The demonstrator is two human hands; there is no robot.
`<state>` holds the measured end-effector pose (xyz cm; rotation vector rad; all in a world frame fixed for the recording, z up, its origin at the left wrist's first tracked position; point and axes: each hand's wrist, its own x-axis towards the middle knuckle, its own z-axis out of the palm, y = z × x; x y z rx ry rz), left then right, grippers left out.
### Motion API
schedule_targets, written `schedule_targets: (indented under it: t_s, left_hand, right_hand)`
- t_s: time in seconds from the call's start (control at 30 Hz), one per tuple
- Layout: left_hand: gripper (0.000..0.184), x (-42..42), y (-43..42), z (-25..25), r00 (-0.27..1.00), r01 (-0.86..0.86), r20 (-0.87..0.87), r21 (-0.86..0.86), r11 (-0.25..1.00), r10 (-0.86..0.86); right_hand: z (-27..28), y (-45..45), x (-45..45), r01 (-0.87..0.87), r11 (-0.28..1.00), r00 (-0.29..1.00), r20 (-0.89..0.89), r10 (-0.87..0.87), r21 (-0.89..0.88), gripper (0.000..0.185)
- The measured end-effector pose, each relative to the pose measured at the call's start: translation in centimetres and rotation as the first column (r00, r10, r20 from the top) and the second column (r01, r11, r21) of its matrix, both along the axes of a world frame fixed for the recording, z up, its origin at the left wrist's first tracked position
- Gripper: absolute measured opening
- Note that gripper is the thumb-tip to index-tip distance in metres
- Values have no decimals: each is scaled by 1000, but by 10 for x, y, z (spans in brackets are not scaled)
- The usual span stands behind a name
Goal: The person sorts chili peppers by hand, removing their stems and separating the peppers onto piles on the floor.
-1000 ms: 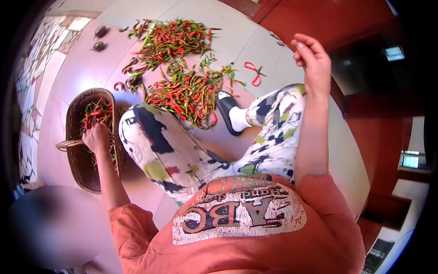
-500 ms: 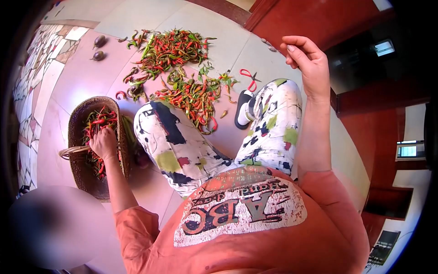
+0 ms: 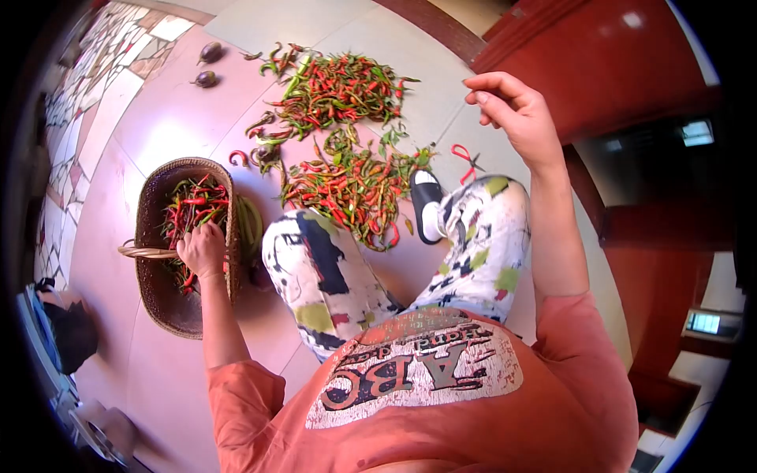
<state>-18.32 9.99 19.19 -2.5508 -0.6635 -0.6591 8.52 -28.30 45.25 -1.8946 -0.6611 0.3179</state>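
Note:
At the left, my left hand (image 3: 203,249) is in a closed grip over the brown woven basket (image 3: 144,296). The basket's wicker handle (image 3: 150,252) runs into this fist, its fingers seemingly wrapped round it. Red and green chili peppers (image 3: 193,203) lie inside the basket, partly hidden by the hand. Raised at the upper right, my right hand (image 3: 516,114) hangs in the air with loosely bent fingers, the thumb a little apart from them, and nothing visible in it. Red-handled scissors (image 3: 464,154) lie on the floor below it.
Two piles of chili peppers, a far one (image 3: 347,91) and a near one (image 3: 347,185), cover the tiles in front of my legs. Two dark eggplants (image 3: 210,53) lie beyond. Red wooden furniture (image 3: 599,63) stands on the right; a dark bag (image 3: 71,335) is at lower left.
The view has turned, so the floor items appear farther right. My left hand keeps its place at the basket. My right hand has dipped slightly, its fingers stretched a bit more.

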Motion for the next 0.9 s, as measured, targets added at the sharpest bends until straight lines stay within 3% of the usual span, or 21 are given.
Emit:
schedule_targets:
  t_s: [0.03,0.17,0.3,0.37,0.5,0.57,0.7,0.77,0.9]
  left_hand:
    - [28,1,-1,1,1000,-14,-14,-8,1000,14]
    - [29,-1,3,-4,997,-57,-52,-35,998,55]
    - [29,3,4,-2,982,-129,-145,-44,991,122]
    - [28,10,-1,6,973,-145,-185,-26,989,138]
    - [28,18,-1,5,934,-199,-305,-14,980,186]
    - [28,20,-1,2,914,-207,-353,16,978,199]
    - [28,24,-4,1,863,-233,-446,65,970,238]
    - [30,24,-5,1,849,-247,-462,84,966,257]
    - [30,20,-4,-3,856,-236,-454,78,969,246]
  right_hand:
    - [-7,9,19,-17,1000,1000,-6,17,4,20]
    - [-69,42,123,-298,891,951,-21,309,-343,25]
    - [-187,65,232,-395,517,857,-101,506,-760,47]
    - [-233,86,251,-422,436,812,-119,571,-795,68]
    - [-320,144,265,-395,455,850,-129,512,-798,88]
    - [-349,167,260,-155,485,880,102,463,-861,89]
    - [-416,164,240,-56,626,928,192,321,-778,79]
    - [-434,139,219,-44,755,869,347,352,-655,60]
    - [-442,95,224,-158,706,709,418,567,-690,53]
